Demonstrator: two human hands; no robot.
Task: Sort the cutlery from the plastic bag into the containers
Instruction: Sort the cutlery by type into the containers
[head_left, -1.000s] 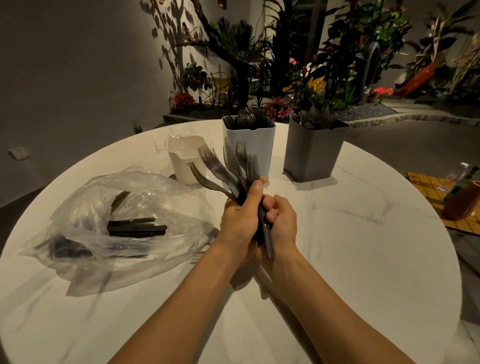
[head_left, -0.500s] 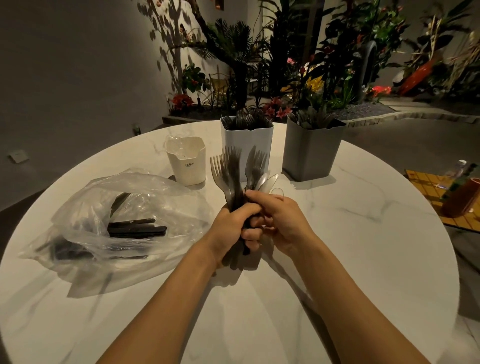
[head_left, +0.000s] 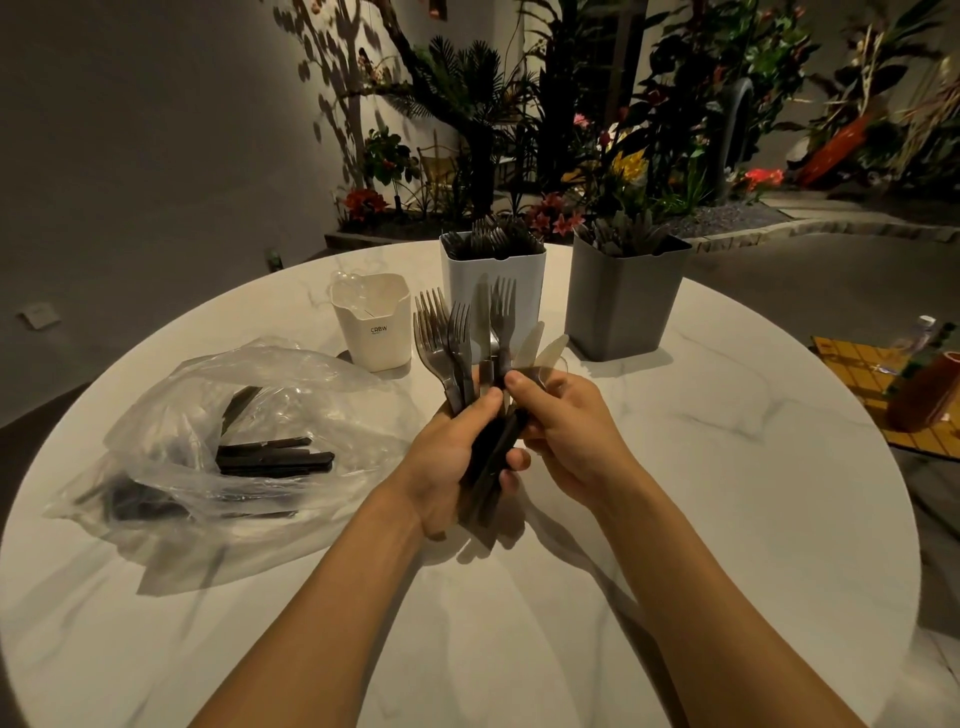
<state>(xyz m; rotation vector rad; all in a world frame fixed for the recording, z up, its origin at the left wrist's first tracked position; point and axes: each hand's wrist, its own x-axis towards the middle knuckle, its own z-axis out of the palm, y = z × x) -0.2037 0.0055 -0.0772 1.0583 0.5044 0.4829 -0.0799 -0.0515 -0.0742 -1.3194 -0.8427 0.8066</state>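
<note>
My left hand (head_left: 452, 457) grips an upright bundle of plastic cutlery (head_left: 467, 343) by the handles: dark forks and pale translucent knives fan out above it. My right hand (head_left: 566, 421) pinches pieces at the bundle's right side. A clear plastic bag (head_left: 208, 447) with dark cutlery inside lies on the table at the left. Behind the bundle stand three containers: a small cream one (head_left: 371, 325) holding clear pieces, a white one (head_left: 524, 283) full of dark forks, and a grey one (head_left: 623, 301) with greyish cutlery.
The round white marble table (head_left: 727, 467) ends close on the right, where an orange mat with a reddish cup (head_left: 930, 395) lies lower down. Plants and flowers (head_left: 597, 156) fill the background behind the containers.
The bundle has been turned upright and its pieces squared up. My right hand moved from below the left hand to the bundle's right side, where it now pinches the pale knives.
</note>
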